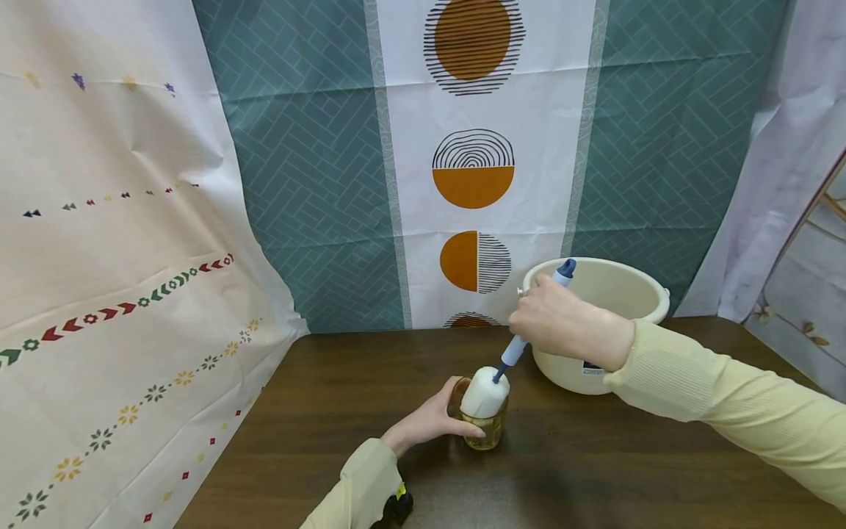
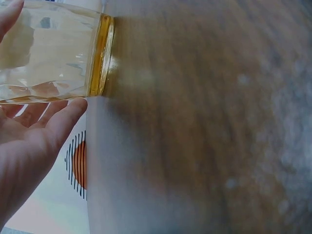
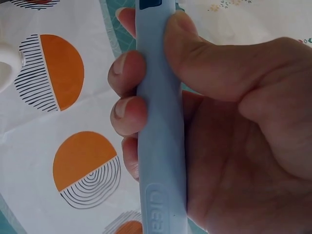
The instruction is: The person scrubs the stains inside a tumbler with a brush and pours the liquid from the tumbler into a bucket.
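My left hand (image 1: 436,417) grips an amber glass cup (image 1: 487,433) that stands on the wooden table, thumb on the near side and fingers round the far side. In the left wrist view the glass (image 2: 53,53) shows its thick base against the tabletop. A sponge cup brush with a white head (image 1: 485,393) slants into the cup, the head partly inside and partly above the rim. My right hand (image 1: 558,319) holds its light blue handle (image 1: 513,351). The right wrist view shows fingers and thumb wrapped round that handle (image 3: 161,122).
A cream bucket (image 1: 568,371) stands behind and beneath my right forearm at the table's back right. Patterned cloth (image 1: 317,184) hangs along the back edge and both sides. A small black object (image 1: 399,507) shows by my left wrist. The brown tabletop (image 1: 344,367) extends around the cup.
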The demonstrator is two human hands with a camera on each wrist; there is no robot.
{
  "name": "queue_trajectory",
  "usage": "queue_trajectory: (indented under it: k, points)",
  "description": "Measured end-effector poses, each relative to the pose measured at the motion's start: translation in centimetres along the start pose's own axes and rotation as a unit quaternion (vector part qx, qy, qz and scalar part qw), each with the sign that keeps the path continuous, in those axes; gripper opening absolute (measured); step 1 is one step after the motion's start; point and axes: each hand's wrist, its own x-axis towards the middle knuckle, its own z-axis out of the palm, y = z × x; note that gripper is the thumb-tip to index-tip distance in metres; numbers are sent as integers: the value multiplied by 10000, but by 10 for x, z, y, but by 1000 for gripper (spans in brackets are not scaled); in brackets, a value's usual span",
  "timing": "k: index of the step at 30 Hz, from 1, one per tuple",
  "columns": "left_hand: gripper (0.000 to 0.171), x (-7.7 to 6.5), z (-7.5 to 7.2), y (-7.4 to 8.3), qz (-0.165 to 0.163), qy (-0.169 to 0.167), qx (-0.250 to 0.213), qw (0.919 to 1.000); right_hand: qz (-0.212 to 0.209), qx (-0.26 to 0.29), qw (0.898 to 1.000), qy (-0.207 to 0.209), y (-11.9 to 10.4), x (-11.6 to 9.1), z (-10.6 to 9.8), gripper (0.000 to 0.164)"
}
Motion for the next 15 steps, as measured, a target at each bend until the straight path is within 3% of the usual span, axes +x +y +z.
queue_trajectory:
  k: [8,15]
  points:
    - [85,0,-1,0,-35,-66,-18,10000,39,-32,9999,161,-3,1,6,17]
    - [82,-1,-1,0,148,-122,-88,9998,169,55,9998,-64,-8,6,11,15]
